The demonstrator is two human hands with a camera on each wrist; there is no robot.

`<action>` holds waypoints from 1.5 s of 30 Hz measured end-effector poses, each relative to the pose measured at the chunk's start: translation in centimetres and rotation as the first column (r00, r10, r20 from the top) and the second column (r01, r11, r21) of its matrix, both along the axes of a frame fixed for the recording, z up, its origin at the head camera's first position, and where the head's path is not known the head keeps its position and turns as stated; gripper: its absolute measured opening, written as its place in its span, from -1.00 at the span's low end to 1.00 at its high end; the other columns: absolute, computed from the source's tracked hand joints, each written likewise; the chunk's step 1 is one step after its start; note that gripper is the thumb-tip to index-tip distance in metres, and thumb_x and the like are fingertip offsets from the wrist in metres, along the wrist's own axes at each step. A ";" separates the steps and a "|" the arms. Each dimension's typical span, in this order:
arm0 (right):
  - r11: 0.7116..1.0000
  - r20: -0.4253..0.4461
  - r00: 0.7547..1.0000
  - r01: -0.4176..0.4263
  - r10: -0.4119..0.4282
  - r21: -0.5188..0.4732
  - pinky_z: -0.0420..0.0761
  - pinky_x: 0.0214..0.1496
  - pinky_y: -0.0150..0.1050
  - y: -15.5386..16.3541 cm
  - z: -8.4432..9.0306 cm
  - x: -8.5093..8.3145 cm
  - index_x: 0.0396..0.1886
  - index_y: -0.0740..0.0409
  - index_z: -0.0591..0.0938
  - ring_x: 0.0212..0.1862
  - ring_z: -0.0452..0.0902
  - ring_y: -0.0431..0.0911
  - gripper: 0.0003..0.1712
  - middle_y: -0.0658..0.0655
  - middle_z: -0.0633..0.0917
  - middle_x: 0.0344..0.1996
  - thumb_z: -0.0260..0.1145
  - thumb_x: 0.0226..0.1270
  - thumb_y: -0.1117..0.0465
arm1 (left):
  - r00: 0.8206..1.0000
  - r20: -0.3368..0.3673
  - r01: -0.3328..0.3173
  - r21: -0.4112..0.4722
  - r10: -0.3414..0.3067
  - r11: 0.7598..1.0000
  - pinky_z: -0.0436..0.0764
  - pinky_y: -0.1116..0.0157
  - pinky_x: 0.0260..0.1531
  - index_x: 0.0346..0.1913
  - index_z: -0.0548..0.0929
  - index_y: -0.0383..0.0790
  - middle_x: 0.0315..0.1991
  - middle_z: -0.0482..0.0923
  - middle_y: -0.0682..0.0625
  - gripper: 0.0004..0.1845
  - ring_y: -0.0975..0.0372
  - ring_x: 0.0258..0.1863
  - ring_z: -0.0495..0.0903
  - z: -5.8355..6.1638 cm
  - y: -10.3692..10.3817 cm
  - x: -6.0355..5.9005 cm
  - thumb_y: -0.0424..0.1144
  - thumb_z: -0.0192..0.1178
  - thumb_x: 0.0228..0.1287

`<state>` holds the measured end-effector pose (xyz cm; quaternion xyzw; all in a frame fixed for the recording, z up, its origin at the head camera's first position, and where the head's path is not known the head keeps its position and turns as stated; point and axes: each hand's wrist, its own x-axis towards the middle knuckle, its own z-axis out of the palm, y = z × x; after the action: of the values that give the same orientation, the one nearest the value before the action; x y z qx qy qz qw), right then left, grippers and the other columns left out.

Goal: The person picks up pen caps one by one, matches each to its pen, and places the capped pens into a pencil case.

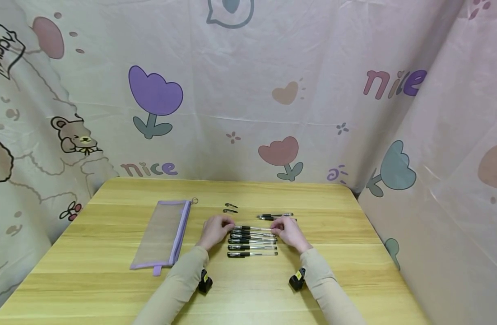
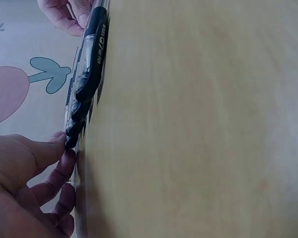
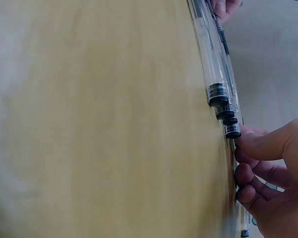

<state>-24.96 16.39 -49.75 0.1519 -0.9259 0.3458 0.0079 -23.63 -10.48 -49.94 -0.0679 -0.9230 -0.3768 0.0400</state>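
Note:
Several clear gel pens with black caps lie in a row on the table, one below another, caps to the left. At the far end of the row is a gel pen [image 1: 254, 229], pinched at its capped end by my left hand [image 1: 215, 231] and at its clear end by my right hand [image 1: 290, 232]. The left wrist view has the left thumb and index finger together beside the black caps. In the right wrist view, the right thumb [image 3: 262, 145] meets the fingers just past the black end plugs. The nearest pen [image 1: 252, 254] lies apart from both hands.
To the left lies a mesh pouch [image 1: 160, 232] with lilac edging and a zipper. Two small black pen caps [image 1: 230, 211] sit beyond the left hand. More pens [image 1: 274, 215] lie behind the right hand. A printed curtain [image 1: 232, 149] hangs behind the table.

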 end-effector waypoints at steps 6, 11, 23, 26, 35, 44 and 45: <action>1.000 0.001 1.000 0.007 -0.007 0.002 0.45 -0.14 -0.24 0.0 0.1 0.2 -0.36 0.10 0.78 -0.27 0.47 -0.16 -0.91 0.03 0.72 -0.34 0.44 0.21 0.37 | 1.000 0.008 0.002 0.004 -0.002 1.000 0.39 -0.11 0.20 -0.23 0.80 -0.09 -0.15 0.79 0.01 -0.93 0.06 -0.05 0.67 0.1 0.0 0.1 -0.24 0.34 0.29; 0.996 0.014 0.999 0.043 -0.042 -0.078 0.52 -0.12 -0.26 0.6 0.0 0.1 -0.26 0.16 0.78 -0.21 0.53 -0.13 -0.88 0.11 0.74 -0.25 0.43 0.22 0.38 | 1.000 0.003 0.003 0.020 -0.003 1.000 0.38 -0.12 0.22 -0.16 0.79 -0.11 -0.11 0.79 -0.03 -0.88 0.03 -0.02 0.67 0.1 -0.2 0.2 -0.24 0.34 0.28; 0.964 -0.036 0.979 0.192 -0.201 -0.184 0.60 0.08 0.01 3.1 -0.5 -1.3 -0.11 0.29 0.75 -0.05 0.60 0.09 -0.76 0.29 0.72 -0.11 0.44 0.19 0.41 | 0.997 -0.039 -0.059 0.077 0.062 0.995 0.39 -0.08 0.14 -0.08 0.78 -0.15 -0.24 0.76 0.00 -0.82 0.11 -0.17 0.63 0.2 -0.9 0.4 -0.25 0.35 0.29; 0.966 -0.030 0.979 0.196 -0.204 -0.167 0.54 0.20 0.10 3.4 -0.6 -1.5 -0.14 0.27 0.76 0.02 0.60 0.14 -0.78 0.28 0.72 -0.10 0.45 0.18 0.40 | 0.997 -0.034 -0.065 0.089 0.069 0.994 0.38 -0.05 0.13 -0.08 0.78 -0.13 -0.24 0.76 0.01 -0.82 0.11 -0.16 0.63 0.1 -1.0 0.5 -0.24 0.35 0.28; 0.969 -0.034 0.977 0.204 -0.210 -0.138 0.52 0.16 0.05 3.5 -0.7 -1.9 -0.21 0.22 0.79 -0.02 0.59 0.09 -0.81 0.23 0.72 -0.16 0.48 0.15 0.39 | 0.996 -0.048 -0.074 0.095 0.079 0.993 0.38 0.00 0.07 -0.06 0.77 -0.16 -0.25 0.77 0.00 -0.81 0.10 -0.17 0.65 0.0 -1.1 0.6 -0.25 0.35 0.29; 0.968 0.001 0.976 0.216 -0.218 -0.130 0.53 0.17 0.06 3.2 -0.5 -1.9 -0.22 0.18 0.80 0.01 0.58 0.09 -0.85 0.22 0.70 -0.09 0.47 0.20 0.36 | 0.996 -0.038 -0.081 0.105 0.085 0.991 0.37 0.00 0.08 -0.04 0.76 -0.18 -0.24 0.77 -0.02 -0.79 0.09 -0.17 0.65 0.0 -1.3 0.6 -0.25 0.34 0.30; 0.968 0.002 0.976 0.216 -0.217 -0.127 0.53 0.15 0.05 3.1 -0.4 -1.9 -0.22 0.18 0.80 0.00 0.58 0.08 -0.85 0.23 0.69 -0.08 0.46 0.20 0.36 | 0.996 -0.042 -0.080 0.101 0.085 0.992 0.37 0.00 0.07 -0.04 0.76 -0.18 -0.24 0.77 -0.02 -0.80 0.09 -0.17 0.65 -0.1 -1.4 0.6 -0.25 0.33 0.30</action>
<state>-26.82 19.53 -50.17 0.0512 -0.9130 0.4002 0.0608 -23.04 -11.83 -50.01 -0.0362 -0.9039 -0.4186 0.0801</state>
